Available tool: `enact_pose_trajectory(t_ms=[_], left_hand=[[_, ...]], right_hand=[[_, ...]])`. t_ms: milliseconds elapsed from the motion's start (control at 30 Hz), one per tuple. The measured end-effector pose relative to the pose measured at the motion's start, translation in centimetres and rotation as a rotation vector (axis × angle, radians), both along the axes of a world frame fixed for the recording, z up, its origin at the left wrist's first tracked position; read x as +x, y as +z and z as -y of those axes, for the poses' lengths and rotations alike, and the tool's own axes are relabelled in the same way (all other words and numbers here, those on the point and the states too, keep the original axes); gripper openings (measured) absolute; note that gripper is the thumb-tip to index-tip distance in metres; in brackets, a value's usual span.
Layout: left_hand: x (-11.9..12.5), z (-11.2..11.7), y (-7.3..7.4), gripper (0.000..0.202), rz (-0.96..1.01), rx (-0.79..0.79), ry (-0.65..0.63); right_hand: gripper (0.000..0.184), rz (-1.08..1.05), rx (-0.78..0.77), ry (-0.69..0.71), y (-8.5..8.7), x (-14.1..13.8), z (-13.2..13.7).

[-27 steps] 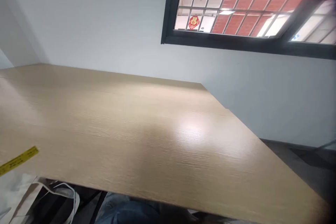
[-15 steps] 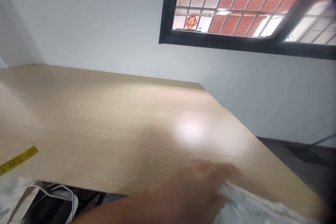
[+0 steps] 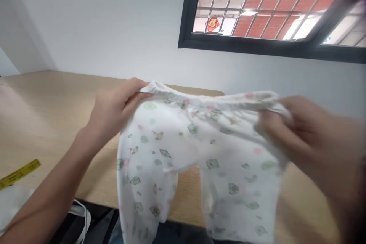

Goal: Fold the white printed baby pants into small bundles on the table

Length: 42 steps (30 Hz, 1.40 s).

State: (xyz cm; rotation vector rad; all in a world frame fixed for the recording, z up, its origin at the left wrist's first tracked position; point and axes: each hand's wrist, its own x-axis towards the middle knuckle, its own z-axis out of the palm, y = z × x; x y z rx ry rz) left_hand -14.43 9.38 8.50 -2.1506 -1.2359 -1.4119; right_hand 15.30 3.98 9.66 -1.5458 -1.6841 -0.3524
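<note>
Two hands, one small pair of trousers, held up over the table

Both ends of the waistband pinched: left hand (image 3: pixel 114 108) closed on the left corner, right hand (image 3: pixel 297 137) closed on the right corner, hands well apart, elastic edge drawn roughly level between them. Small pair of trousers (image 3: pixel 197 152) lifted clear above the near edge of the wooden table (image 3: pixel 57 122), legs hanging down past that edge toward the lap, not resting on the tabletop as far as visible.

Judged from this: picked up and opened out by the waist, so the spreading step looks done; not yet laid flat, not yet folded, legs still loose and uneven.

White soft knit, thin enough to drape in folds, printed all over with little green shapes plus a few pink and yellow ones. Gathered, ruffled waistband. Left leg twisted slightly inward, right leg hanging wider; hems cut off by the bottom of the picture. Right hand blurred, exact finger placement hard to tell.

Elsewhere: yellow tape strip (image 3: pixel 20 173) on the table at far left, white bag handles (image 3: pixel 82 217) below the table edge, barred window (image 3: pixel 271 7) with brick wall behind
</note>
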Motion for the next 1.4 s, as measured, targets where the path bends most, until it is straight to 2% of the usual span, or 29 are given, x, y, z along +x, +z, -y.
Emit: enact_pose_trajectory(t_ms=[100,167,333,433,567,700,800,867,900,1033,1100,1200,1267,1400], left_hand=[[-2.2,-2.6,-0.8,0.020,-0.053,-0.152,0.097],[-2.9,-4.4,-1.8,0.023,-0.102,-0.270,0.160],[-2.5,-9.4,-6.3,0.022,-0.270,-0.536,0.154],[-1.7,-12.1,-9.1,0.024,-0.326,-0.655,0.134],[-1.0,-14.4,-11.4,0.026,-0.372,-0.768,0.133],[-0.3,-14.9,-11.4,0.028,-0.368,-0.757,0.129],[1.7,-13.7,-10.6,0.033,-0.365,-0.695,0.045],[4.0,-12.2,-10.3,0.036,-0.412,-0.690,-0.110],[5.4,-11.3,-10.2,0.036,-0.456,-0.704,-0.212],[10.7,-7.2,-10.9,0.046,-0.661,-0.773,-0.586],[12.6,-4.8,-11.4,0.055,-0.723,-0.769,-0.702],[13.7,-0.7,-11.6,0.062,-0.778,-0.759,-0.881],[13.5,2.0,-11.4,0.063,-0.765,-0.774,-1.003],[12.5,5.9,-11.0,0.063,-0.714,-0.804,-1.147]], right_hand=[[0.029,0.158,0.012,0.238,-0.2,-2.3,-3.9],[0.030,0.149,-0.108,0.264,-1.4,-3.3,-6.7],[0.028,0.104,-0.369,0.245,-6.5,-3.7,-13.9],[0.028,0.110,-0.483,0.243,-9.9,-3.5,-17.2],[0.029,0.098,-0.536,0.199,-12.9,-3.3,-19.7],[0.023,0.041,-0.523,0.199,-13.7,-2.9,-20.1],[0.025,-0.017,-0.453,0.259,-12.9,-2.6,-18.9],[0.033,-0.044,-0.421,0.330,-12.0,-2.6,-17.6],[0.037,-0.063,-0.453,0.392,-11.6,-2.7,-16.8],[0.047,-0.065,-0.873,0.645,-11.1,-3.3,-14.2],[0.051,0.079,-0.927,0.690,-11.9,-3.7,-14.0],[0.053,0.278,-0.788,0.677,-13.6,-4.1,-15.4],[0.053,0.325,-0.750,0.633,-14.5,-4.2,-16.8],[0.052,0.329,-0.735,0.596,-14.9,-4.1,-18.5]])
